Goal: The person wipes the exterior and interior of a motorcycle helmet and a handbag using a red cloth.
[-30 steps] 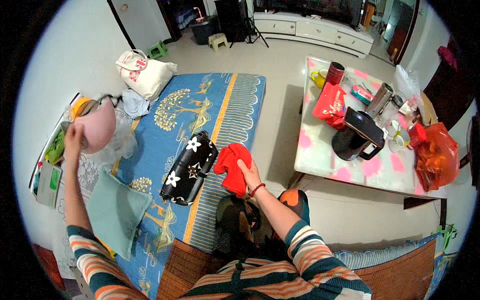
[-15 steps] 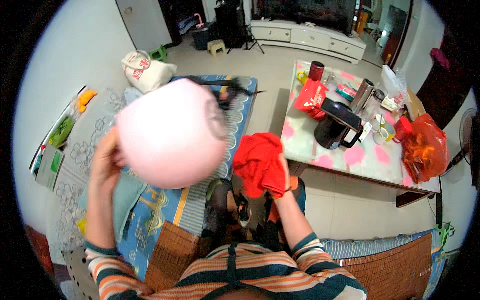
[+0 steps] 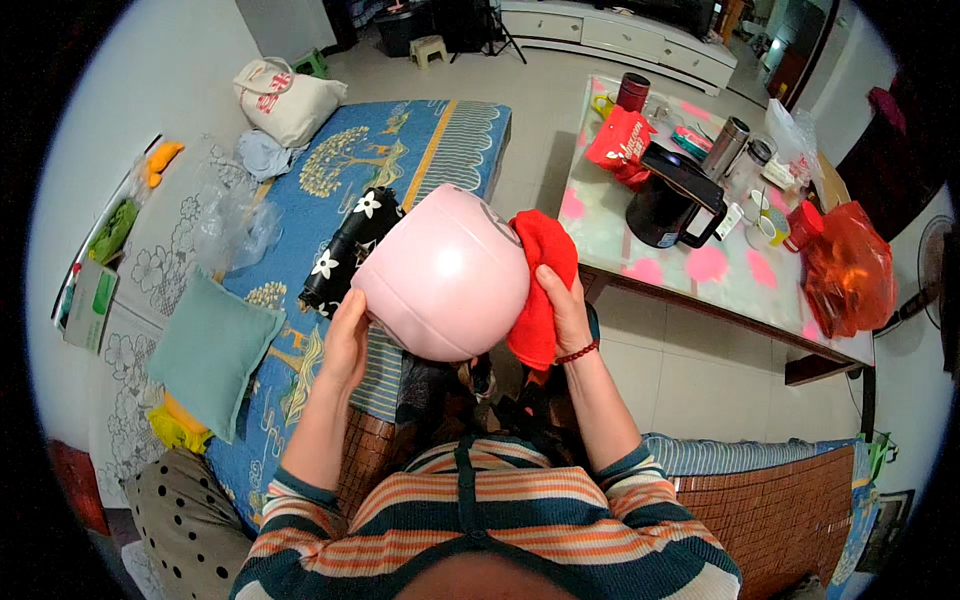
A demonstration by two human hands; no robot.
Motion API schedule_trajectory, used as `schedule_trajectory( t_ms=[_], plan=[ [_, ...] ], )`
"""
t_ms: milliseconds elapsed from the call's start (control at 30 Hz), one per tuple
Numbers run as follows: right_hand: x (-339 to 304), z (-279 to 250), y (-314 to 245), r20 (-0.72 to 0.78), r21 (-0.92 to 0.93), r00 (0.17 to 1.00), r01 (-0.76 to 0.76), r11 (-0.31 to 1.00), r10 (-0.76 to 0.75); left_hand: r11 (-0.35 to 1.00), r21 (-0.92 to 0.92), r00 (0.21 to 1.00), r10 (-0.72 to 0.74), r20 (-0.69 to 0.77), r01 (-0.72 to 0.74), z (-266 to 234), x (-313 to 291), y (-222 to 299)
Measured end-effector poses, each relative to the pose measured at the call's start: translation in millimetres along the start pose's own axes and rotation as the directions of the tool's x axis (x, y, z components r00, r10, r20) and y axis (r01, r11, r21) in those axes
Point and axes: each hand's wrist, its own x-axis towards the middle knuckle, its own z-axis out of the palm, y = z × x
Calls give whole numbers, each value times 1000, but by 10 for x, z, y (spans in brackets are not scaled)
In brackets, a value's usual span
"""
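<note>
A glossy pink helmet, rounded with seam lines and a dark mark on its far right side, is held in front of my body. My left hand grips its lower left edge, thumb on the outer shell. On the other side, my right hand is closed on a folded red cloth, which lies against the helmet's right side. The helmet's inside is hidden from view. Just beyond my left hand lies a black folded item with white flowers, on the blue patterned sofa cover.
A table at the right bears a black kettle, cups, flasks and a red plastic bag. To the left are a teal cushion and a white cloth bag. A low white cabinet stands at the back.
The helmet has come to the right and turned in my left hand. My right hand has brought the red cloth against its side. The flowered black item now shows beside it.
</note>
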Motion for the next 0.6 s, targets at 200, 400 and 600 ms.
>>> schedule_trajectory(
  t_ms=[200,400,600],
  plan=[
    [-303,322,-145,137,-829,921,309,467,-365,980,-159,991,105,-78,-116,236,-33,-134],
    [-529,1103,-500,702,-712,704,693,-111,-106,978,-153,987,127,-95,-140,520,-93,-174],
    [-17,1143,-619,655,-752,746,659,-2,-120,957,-216,981,188,-43,-193,451,-116,-306]
  ],
)
